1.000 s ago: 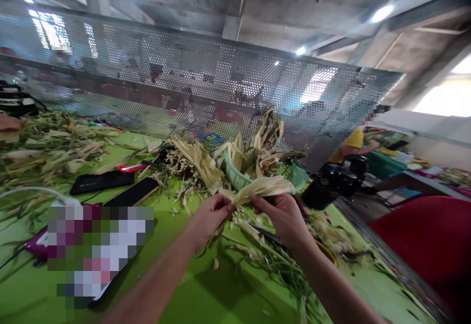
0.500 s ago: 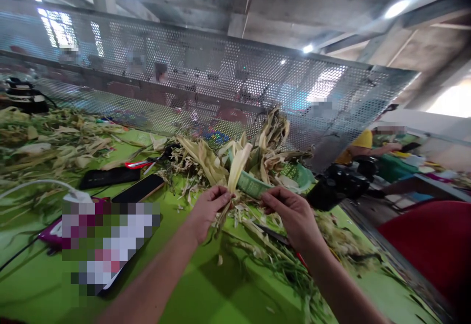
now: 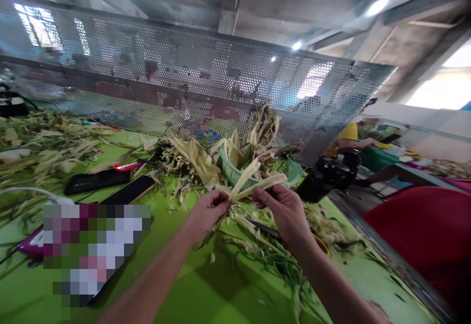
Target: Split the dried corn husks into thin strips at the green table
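My left hand (image 3: 206, 213) pinches the base of a pale dried corn husk (image 3: 253, 177) above the green table (image 3: 206, 289). The husk is split into two strips that fan up and to the right. My right hand (image 3: 285, 211) is closed on the end of the lower strip. Both hands hover over a litter of husk scraps and green stems (image 3: 279, 257). Just behind them a green plastic basket (image 3: 235, 174) stands heaped with husks.
Two dark phones (image 3: 97, 181) and red-handled scissors (image 3: 127, 166) lie at the left. Husk piles (image 3: 40, 142) cover the far left. A perforated metal screen (image 3: 206, 83) backs the table. A black device (image 3: 326, 176) sits at the right edge, a red seat (image 3: 423, 235) beyond. A person in yellow (image 3: 348, 137) works farther off.
The husk stood upright in my left hand alone half a second ago; now it is split in two strips and my right hand has taken hold of one again.
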`<state>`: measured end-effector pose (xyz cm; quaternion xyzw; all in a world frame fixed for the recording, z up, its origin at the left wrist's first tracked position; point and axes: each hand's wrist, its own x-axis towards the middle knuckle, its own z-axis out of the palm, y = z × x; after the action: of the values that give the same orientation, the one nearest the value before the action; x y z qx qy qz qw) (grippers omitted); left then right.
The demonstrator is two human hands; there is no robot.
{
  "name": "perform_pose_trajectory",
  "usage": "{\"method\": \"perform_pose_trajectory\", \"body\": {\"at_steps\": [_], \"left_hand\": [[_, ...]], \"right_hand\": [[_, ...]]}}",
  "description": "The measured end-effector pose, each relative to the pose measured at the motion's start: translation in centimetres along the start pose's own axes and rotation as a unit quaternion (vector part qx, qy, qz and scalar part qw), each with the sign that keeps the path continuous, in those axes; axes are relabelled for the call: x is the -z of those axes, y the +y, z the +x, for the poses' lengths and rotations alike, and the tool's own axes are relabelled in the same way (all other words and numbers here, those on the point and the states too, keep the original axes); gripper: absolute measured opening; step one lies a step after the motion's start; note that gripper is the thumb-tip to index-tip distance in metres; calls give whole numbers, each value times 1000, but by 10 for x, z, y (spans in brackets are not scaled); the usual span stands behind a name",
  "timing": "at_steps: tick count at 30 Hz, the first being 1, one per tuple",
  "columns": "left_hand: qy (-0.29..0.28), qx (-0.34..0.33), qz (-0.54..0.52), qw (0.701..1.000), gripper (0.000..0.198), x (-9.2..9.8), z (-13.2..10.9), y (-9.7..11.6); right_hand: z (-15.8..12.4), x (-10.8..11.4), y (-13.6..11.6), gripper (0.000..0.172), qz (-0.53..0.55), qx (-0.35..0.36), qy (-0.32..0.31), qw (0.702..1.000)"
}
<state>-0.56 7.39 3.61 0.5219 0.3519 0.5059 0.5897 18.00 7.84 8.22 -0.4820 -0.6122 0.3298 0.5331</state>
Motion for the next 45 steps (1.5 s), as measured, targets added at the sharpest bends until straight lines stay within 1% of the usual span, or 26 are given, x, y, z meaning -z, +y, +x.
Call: {"method": "perform_pose_trajectory", "body": {"at_steps": [2, 5, 7, 9, 12, 14, 16, 18, 22, 24, 26, 28, 30, 31, 33, 35, 37, 41, 43, 45], "left_hand": [[19, 4, -52, 998, 26, 2, 2, -2], [41, 32, -118, 992, 32, 3, 3, -5], [48, 41, -140, 988, 33, 3, 3, -4], [37, 30, -115, 992, 32, 1, 2, -3], [-7, 9, -23, 1000, 26, -1, 0, -2], [-36, 10, 14, 999, 23, -3, -1, -3], [-47, 13, 9, 999, 23, -4, -1, -5], [-35, 14, -23, 999, 24, -3, 0, -6], [19, 34, -101, 994, 29, 0, 3, -9], [37, 50, -133, 989, 33, 0, 4, -9], [50, 61, -162, 984, 35, -1, 3, -9], [60, 68, -191, 977, 35, -2, 2, -7], [70, 68, -223, 970, 36, -3, 1, -4], [73, 67, -240, 966, 36, -3, 1, -3], [73, 61, -272, 958, 35, -3, 1, 0], [71, 55, -296, 951, 35, -2, 2, 1], [77, 55, -310, 946, 35, -1, 2, 2], [105, 77, -308, 942, 38, -1, 2, 5], [102, 78, -284, 950, 37, -1, 1, 6], [88, 60, -229, 968, 31, -1, 1, 4]], "right_hand": [[-1, -1, 0, 32, -4, -3, -8, 1000], [-4, -2, 0, 27, -16, 17, -31, 999], [-5, -2, 1, 25, -20, 25, -35, 999], [-4, -2, 3, 24, -9, 18, -16, 1000], [-1, -1, 6, 23, 17, 15, 11, 1000], [1, 0, 7, 24, 19, 22, 6, 1000], [3, 0, 8, 24, 8, 25, 1, 1000], [3, 0, 9, 25, -14, 25, 9, 1000], [-1, -2, 11, 28, -80, 36, 36, 995], [-4, -4, 10, 26, -122, 58, 48, 990], [-8, -4, 6, 22, -153, 96, 48, 982], [-11, -5, -1, 16, -150, 144, 18, 978], [-15, -5, -8, 12, -126, 178, -48, 975], [-17, -5, -11, 10, -109, 183, -87, 973], [-20, -5, -13, 10, -75, 165, -164, 970], [-21, -6, -13, 12, -51, 128, -218, 966], [-20, -7, -12, 15, -49, 111, -249, 961], [-13, -8, -13, 14, -90, 138, -288, 943], [-10, -7, -14, 13, -116, 137, -305, 935], [-8, -6, -13, 7, -150, 126, -311, 930]]}}
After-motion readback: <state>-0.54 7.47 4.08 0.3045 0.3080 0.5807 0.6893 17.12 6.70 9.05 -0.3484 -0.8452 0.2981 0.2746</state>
